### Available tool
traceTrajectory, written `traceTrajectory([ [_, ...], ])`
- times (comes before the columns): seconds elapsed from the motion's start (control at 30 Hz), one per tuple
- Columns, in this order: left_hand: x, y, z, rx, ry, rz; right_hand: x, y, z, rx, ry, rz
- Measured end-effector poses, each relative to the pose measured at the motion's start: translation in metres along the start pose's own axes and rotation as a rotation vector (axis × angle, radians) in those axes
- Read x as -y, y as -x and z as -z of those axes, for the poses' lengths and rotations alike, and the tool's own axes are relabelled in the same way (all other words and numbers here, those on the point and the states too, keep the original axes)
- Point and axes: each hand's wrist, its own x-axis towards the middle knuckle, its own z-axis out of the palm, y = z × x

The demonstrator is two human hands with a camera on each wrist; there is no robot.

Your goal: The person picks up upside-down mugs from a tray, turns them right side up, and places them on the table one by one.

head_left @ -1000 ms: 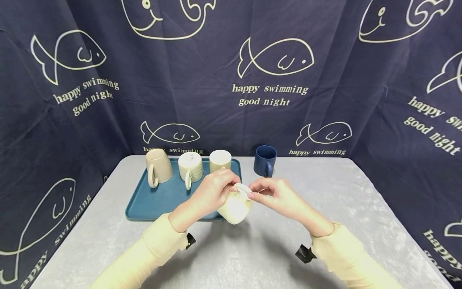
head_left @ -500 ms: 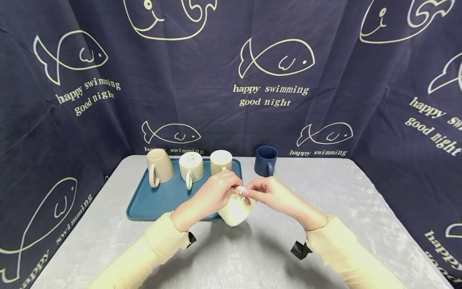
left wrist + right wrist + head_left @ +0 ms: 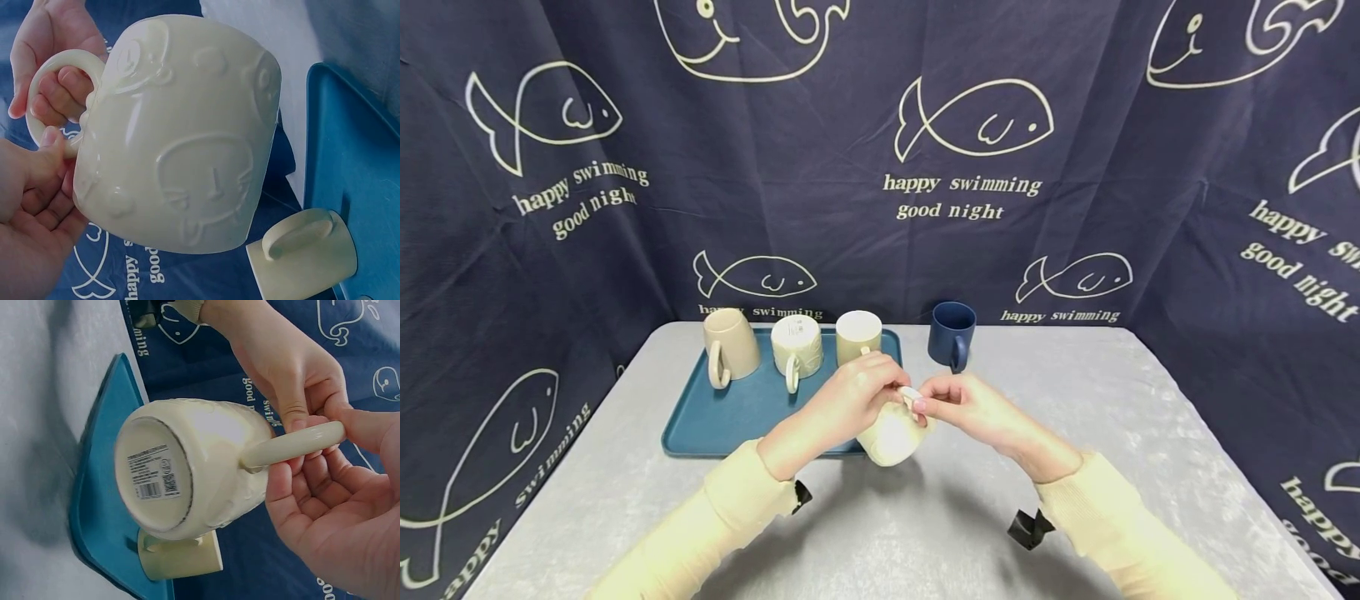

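Above the table's front middle, a cream mug [image 3: 891,435] hangs tilted in both hands. Embossed cartoon faces cover its side in the left wrist view, and its base with a barcode label [image 3: 153,473] shows in the right wrist view. My left hand [image 3: 859,390] pinches the mug's handle [image 3: 37,94] near one end, thumb on top. With its fingers curled through the handle loop and its thumb against the handle, my right hand [image 3: 970,410] grips the other side. The mug's opening is hidden in every view.
Behind the left forearm lies a blue tray [image 3: 737,429]. It bears a beige mug [image 3: 733,342] and a white embossed mug [image 3: 797,343], both upside down, and an upright cream mug [image 3: 857,333]. A navy mug [image 3: 951,333] stands upright on the grey table [image 3: 1075,400].
The right hand has shifted slightly left, and its fingers have moved into the handle loop. The mug has turned a little and drifted slightly right. Tray and other mugs have stayed put.
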Motion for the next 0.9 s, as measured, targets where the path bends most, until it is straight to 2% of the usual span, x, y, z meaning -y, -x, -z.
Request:
traceTrajectory([
  [0.47, -0.001, 0.000, -0.009, -0.044, 0.054, -0.015, -0.016, 0.009, 0.002, -0.061, -0.071, 0.070],
  [0.57, -0.001, 0.001, -0.008, -0.092, 0.066, 0.010, -0.018, 0.012, 0.003, -0.078, -0.103, 0.093],
  [0.73, 0.002, 0.001, -0.001, -0.208, 0.088, 0.068, -0.020, 0.016, 0.007, -0.107, -0.157, 0.127],
  [0.9, 0.007, 0.001, 0.004, -0.271, 0.078, 0.134, -0.023, 0.019, 0.013, -0.155, -0.177, 0.144],
])
